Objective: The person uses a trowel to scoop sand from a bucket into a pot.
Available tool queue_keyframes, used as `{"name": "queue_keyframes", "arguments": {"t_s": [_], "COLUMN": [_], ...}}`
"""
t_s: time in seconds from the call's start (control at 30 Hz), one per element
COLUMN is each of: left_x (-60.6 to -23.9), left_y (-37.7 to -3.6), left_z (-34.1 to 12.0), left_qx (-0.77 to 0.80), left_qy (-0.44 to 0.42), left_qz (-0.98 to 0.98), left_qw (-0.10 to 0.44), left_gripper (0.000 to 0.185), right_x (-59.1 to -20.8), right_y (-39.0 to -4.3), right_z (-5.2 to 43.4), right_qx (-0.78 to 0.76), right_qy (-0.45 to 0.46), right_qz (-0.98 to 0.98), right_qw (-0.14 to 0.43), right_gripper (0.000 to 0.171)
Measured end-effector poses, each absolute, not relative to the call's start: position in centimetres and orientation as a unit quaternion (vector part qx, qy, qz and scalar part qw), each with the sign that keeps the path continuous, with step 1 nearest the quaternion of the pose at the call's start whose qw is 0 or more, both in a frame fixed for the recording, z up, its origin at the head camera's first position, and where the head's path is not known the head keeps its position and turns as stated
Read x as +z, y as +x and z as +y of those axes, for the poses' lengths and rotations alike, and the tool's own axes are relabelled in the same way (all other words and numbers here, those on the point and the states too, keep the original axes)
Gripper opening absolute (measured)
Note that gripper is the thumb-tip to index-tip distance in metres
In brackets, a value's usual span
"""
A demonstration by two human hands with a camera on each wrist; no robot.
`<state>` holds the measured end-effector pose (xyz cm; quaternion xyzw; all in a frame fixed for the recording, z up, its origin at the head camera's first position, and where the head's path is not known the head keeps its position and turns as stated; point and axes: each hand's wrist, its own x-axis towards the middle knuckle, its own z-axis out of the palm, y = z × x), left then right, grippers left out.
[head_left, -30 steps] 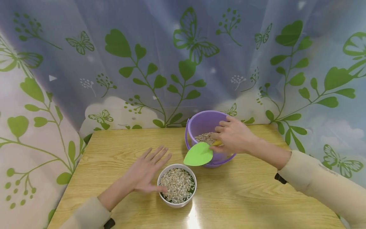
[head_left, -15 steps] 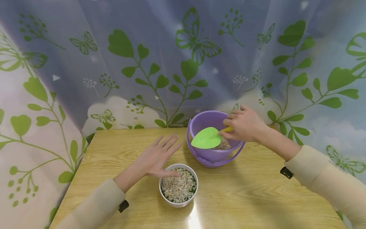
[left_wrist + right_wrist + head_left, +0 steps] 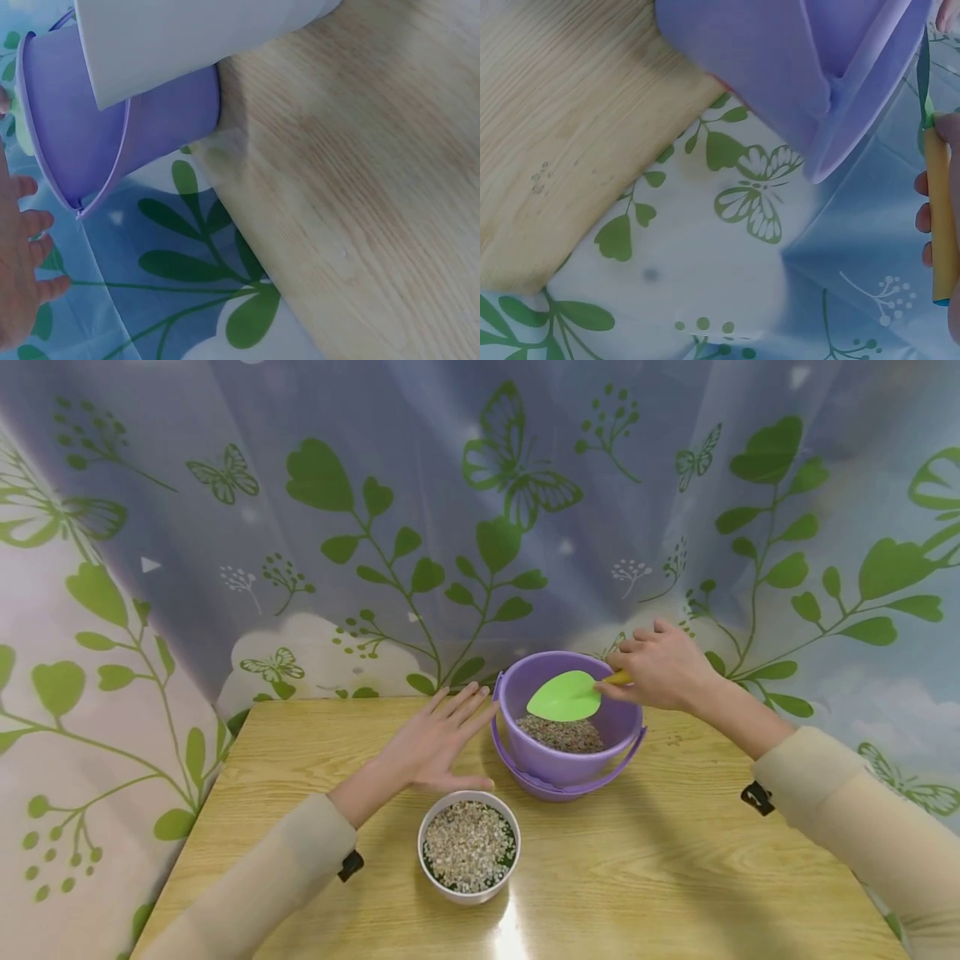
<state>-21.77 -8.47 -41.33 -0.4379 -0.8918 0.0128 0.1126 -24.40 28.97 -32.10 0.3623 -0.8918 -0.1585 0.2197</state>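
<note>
In the head view my right hand grips the yellow handle of a green toy shovel. The shovel's leaf-shaped blade hangs over the mouth of a purple bucket, where coarse beige grit lies on the bottom. The right wrist view shows fingers curled round that yellow handle. My left hand, fingers straight and spread, hovers beside the bucket's left rim and just behind a white pot. The pot holds pale grit with dark green showing round its edge.
The wooden table meets a printed curtain with leaves and butterflies right behind the bucket. The bucket's handle is folded down round its front. Dark wrist devices sit under both sleeves.
The shovel has gone from beside the pot up and right to over the bucket with my right hand. My left hand has moved from over the pot's edge up and right toward the bucket.
</note>
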Motion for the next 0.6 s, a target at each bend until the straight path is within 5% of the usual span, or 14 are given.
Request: {"name": "queue_keyframes", "arguments": {"t_s": [0.4,0.6], "left_x": [-41.0,-41.2], "left_y": [-23.9,-24.8], "left_z": [-6.9,-6.0], "left_qx": [0.028,0.041], "left_qy": [-0.406,-0.391], "left_qz": [-0.910,-0.916], "left_qw": [0.082,0.080], "left_gripper": [0.130,0.112], "right_x": [-33.3,-34.3], "right_y": [-26.4,-27.1], "right_z": [29.9,29.9], "right_qx": [-0.233,-0.251], "right_qy": [0.378,0.404], "right_qz": [-0.876,-0.862], "right_qw": [0.189,0.176], "right_gripper": [0.043,0.046]}}
